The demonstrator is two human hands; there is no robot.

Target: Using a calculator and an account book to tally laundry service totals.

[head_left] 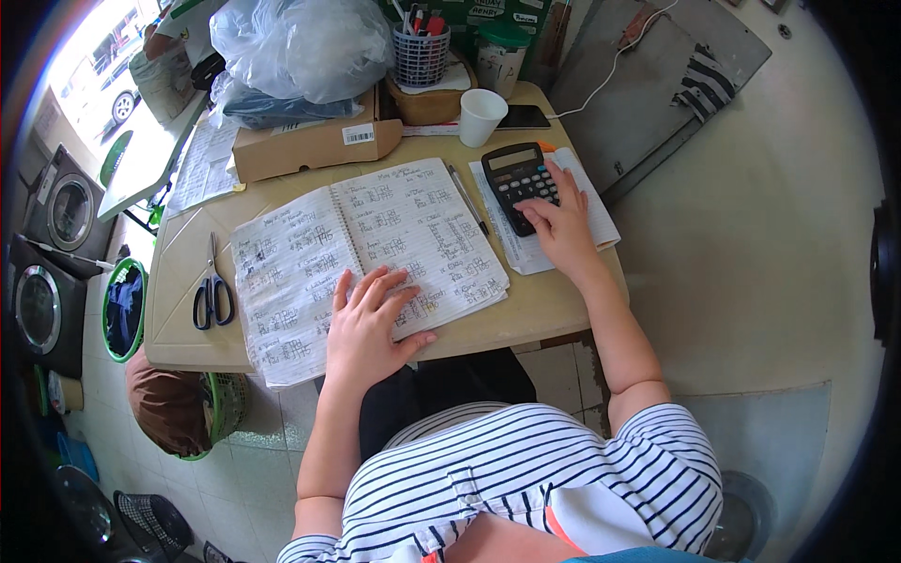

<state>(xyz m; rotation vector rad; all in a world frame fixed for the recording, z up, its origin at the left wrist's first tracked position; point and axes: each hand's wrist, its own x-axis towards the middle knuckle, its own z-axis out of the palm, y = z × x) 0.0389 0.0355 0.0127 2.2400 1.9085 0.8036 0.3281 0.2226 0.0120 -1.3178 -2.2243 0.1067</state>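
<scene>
Left hand (368,324) flat on spiral notebook (366,253); right hand (560,223) pressing black calculator (522,180).

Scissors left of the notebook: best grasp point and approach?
Take the scissors by the dark handle loops, coming from the table's near edge. They lie flat, blades pointing away, loops toward the person, clear of the notebook. The left hand, flat on the page, is probably closest.

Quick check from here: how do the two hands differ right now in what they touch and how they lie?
The left hand lies flat with fingers spread on the open spiral notebook, while the right hand rests on the black calculator, fingers bent onto its keys. The left hand is near the table's front edge; the right hand reaches farther out, to the right side. Both are bare and grip nothing.
</scene>
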